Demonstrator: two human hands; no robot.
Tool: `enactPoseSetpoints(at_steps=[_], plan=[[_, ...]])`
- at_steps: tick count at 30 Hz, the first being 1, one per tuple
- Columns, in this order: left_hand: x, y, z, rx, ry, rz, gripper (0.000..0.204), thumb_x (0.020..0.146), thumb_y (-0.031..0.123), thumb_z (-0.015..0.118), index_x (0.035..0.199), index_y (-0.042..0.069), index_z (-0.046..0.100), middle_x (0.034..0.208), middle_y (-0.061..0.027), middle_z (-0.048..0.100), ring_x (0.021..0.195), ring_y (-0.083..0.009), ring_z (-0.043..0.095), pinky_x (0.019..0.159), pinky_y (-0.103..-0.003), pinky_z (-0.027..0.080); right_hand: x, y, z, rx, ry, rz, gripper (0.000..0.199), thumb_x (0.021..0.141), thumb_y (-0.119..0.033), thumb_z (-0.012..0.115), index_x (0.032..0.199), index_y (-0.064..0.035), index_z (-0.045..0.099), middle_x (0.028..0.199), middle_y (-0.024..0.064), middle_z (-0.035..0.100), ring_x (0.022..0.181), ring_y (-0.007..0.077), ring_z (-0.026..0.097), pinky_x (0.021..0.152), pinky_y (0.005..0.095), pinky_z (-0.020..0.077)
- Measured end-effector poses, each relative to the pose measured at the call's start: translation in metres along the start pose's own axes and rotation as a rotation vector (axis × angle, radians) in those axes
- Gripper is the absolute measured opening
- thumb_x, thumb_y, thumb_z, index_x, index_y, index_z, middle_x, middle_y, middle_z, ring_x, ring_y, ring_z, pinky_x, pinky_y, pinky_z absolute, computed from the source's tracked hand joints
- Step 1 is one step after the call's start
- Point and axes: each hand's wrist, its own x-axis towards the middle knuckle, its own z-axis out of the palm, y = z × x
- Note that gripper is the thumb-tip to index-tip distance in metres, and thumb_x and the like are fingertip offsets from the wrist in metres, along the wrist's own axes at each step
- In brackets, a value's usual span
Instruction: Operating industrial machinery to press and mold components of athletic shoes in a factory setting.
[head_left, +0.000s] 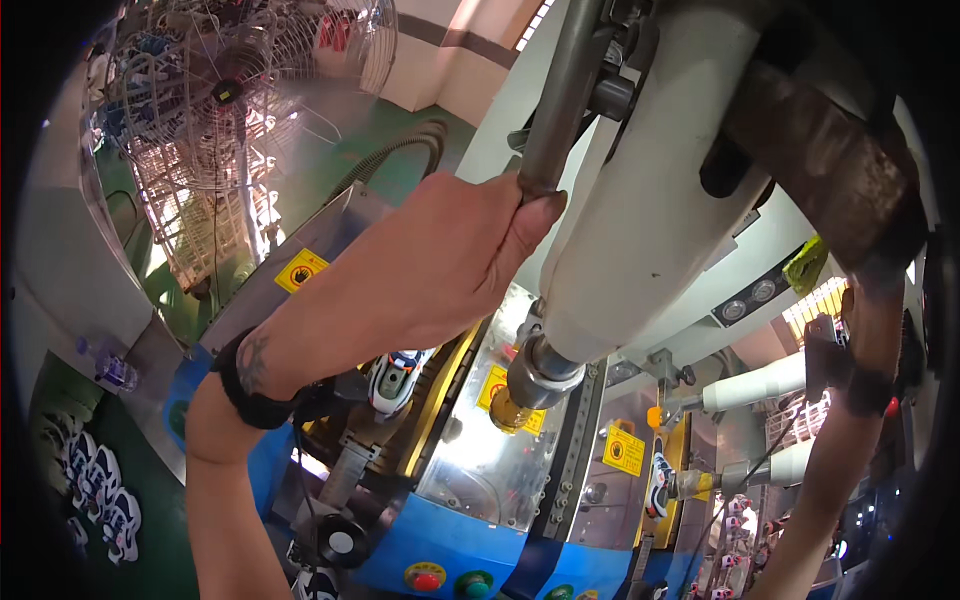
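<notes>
My left hand (pixel 450 235) is wrapped round the lower end of a dark metal bar (pixel 552 115), its thumb folded over the front. Beside that bar, a thick white machine arm (pixel 650 210) slants down to a round metal tip with a yellowish end (pixel 508 410). Up at the right, my right hand (pixel 882 265) is in shadow by a brown metal block (pixel 820 160); its fingers do not show clearly. Below my left forearm a white and dark sneaker (pixel 397 385) sits in the machine, partly covered by the arm.
A large wire fan (pixel 230 95) stands at the far left before a rack of shoes. Several shoes (pixel 100 490) lie at the lower left. Red (pixel 425 577) and green (pixel 474 584) buttons line the blue front panel. Another sneaker (pixel 660 480) sits at a neighbouring station on the right.
</notes>
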Motion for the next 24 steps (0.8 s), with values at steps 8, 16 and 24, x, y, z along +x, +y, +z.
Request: enactPoseSetpoints(at_steps=[8,16,24], plan=[[0.004,0.008,-0.010,-0.052,-0.216,-0.230,0.036,0.102,0.026,0.040,0.087,-0.005,0.053,0.056,-0.0223,0.051,0.057,-0.0435,0.054,0.052,-0.048,0.043,-0.005,0.000,0.005,0.155,0.039,-0.016,0.025,0.100,-0.023,0.043,0.097,-0.0040,0.059,0.060,-0.0060,0.032,0.046,0.0027,0.025,0.042,0.0193,0.0202],[-0.002,0.013,-0.014,-0.032,-0.069,-0.067,0.034,0.102,0.026,0.041,0.091,-0.004,0.053,0.065,-0.0249,0.052,0.062,-0.0444,0.052,0.055,-0.049,0.039,-0.006,0.008,-0.009,0.147,-0.077,-0.010,0.037,0.101,-0.033,0.041,0.107,-0.0027,0.061,0.071,-0.0012,0.047,0.056,0.0074,0.042,0.049,0.0227,0.0333],[-0.031,-0.045,-0.015,-0.729,0.012,-0.447,0.031,0.101,0.026,0.048,0.115,-0.001,0.053,0.100,-0.0065,0.060,0.097,-0.0149,0.058,0.091,-0.030,0.045,-0.092,0.028,-0.034,0.063,-0.239,0.220,0.043,0.100,-0.040,0.048,0.090,-0.0006,0.064,0.069,0.0034,0.059,0.060,0.0096,0.060,0.054,0.0233,0.0481]])
